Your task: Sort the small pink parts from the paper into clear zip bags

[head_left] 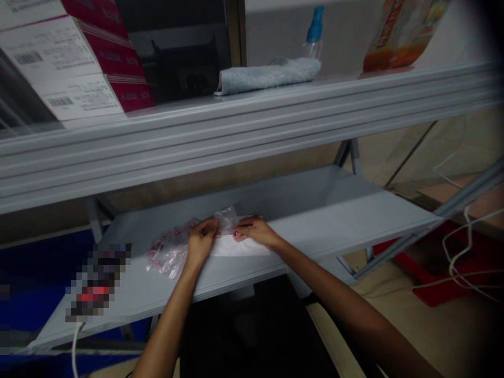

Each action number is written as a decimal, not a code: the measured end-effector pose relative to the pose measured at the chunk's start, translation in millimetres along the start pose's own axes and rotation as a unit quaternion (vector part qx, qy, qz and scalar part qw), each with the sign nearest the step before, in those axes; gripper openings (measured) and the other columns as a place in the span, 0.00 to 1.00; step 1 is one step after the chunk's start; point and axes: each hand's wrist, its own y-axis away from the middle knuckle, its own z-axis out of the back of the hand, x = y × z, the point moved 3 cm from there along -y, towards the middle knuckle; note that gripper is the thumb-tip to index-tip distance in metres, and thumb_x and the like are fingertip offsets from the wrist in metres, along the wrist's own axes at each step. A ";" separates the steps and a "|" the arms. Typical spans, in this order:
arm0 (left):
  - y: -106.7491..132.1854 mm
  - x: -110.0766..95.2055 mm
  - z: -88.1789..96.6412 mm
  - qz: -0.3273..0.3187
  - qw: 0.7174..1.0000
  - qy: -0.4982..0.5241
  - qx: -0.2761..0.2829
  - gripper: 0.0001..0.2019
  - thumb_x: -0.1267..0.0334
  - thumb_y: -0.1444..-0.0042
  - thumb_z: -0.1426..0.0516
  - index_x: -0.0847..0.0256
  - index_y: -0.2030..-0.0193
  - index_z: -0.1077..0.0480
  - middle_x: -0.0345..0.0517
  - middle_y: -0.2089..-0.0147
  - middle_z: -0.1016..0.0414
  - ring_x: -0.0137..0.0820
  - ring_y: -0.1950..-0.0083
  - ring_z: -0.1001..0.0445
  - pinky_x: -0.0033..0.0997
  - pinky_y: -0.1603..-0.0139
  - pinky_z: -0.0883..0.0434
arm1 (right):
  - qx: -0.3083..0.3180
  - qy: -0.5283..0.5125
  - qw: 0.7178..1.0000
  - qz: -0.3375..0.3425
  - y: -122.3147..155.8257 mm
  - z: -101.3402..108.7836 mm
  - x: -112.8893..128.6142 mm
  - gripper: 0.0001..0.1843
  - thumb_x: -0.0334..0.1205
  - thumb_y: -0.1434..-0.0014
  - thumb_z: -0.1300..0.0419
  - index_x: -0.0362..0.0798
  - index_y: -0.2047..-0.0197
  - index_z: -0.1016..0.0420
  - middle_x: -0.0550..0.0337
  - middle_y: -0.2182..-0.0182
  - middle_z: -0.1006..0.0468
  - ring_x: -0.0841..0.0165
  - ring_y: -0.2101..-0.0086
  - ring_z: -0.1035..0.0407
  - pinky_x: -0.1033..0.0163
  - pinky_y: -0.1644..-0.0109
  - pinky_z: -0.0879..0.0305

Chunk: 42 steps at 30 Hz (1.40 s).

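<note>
The left hand (202,242) and right hand (254,231) pinch the top of a clear plastic bag (171,252) of pink items, fingers pressed together, just above a white cloth (240,247) on a grey shelf (315,220) at lower center. A folded towel (268,76) lies on the shelf above.

My left forearm (169,320) and right forearm (354,310) angle forward and inward. My left hand (201,241) and right hand (254,232) sit just apart, palms down, fingers curled toward each other.
</note>
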 end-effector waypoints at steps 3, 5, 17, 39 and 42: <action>-1.2 6.0 -0.5 0.008 1.000 0.007 0.005 0.20 0.51 0.46 0.38 0.66 0.53 0.22 0.53 0.61 0.17 0.39 0.64 0.19 0.37 0.63 0.22 | 0.003 -0.003 1.000 -0.002 1.1 -0.4 1.1 0.26 0.56 0.57 0.28 0.40 0.66 0.21 0.51 0.72 0.18 0.62 0.69 0.21 0.54 0.57 0.24; -2.3 7.9 -0.2 0.011 1.000 0.008 0.010 0.22 0.54 0.47 0.38 0.66 0.50 0.23 0.54 0.59 0.17 0.38 0.63 0.19 0.37 0.61 0.23 | 0.001 -0.007 1.000 -0.004 1.8 -0.7 1.9 0.26 0.56 0.56 0.28 0.40 0.66 0.21 0.51 0.73 0.18 0.62 0.70 0.21 0.54 0.58 0.24; 58.7 -35.8 -6.6 -0.142 0.946 -0.288 0.050 0.07 0.61 0.41 0.40 0.59 0.60 0.22 0.49 0.61 0.20 0.39 0.61 0.23 0.36 0.59 0.30 | 0.000 0.003 1.000 0.007 4.9 -0.1 6.9 0.24 0.57 0.53 0.30 0.41 0.70 0.20 0.56 0.76 0.19 0.68 0.75 0.24 0.63 0.67 0.26; 79.3 -37.7 1.0 -0.152 0.929 -0.316 0.120 0.08 0.65 0.40 0.41 0.59 0.63 0.19 0.51 0.61 0.21 0.39 0.59 0.23 0.38 0.55 0.28 | -0.197 0.055 0.977 0.060 63.2 91.4 32.8 0.25 0.40 0.52 0.34 0.37 0.52 0.26 0.49 0.70 0.18 0.72 0.81 0.32 0.68 0.80 0.40; 78.6 -39.9 -2.8 -0.161 0.919 -0.343 0.114 0.09 0.66 0.40 0.43 0.58 0.63 0.20 0.50 0.62 0.21 0.39 0.58 0.23 0.38 0.55 0.29 | -0.182 0.096 0.977 0.048 75.0 105.0 32.0 0.22 0.44 0.49 0.35 0.37 0.54 0.25 0.47 0.69 0.18 0.72 0.81 0.32 0.68 0.81 0.41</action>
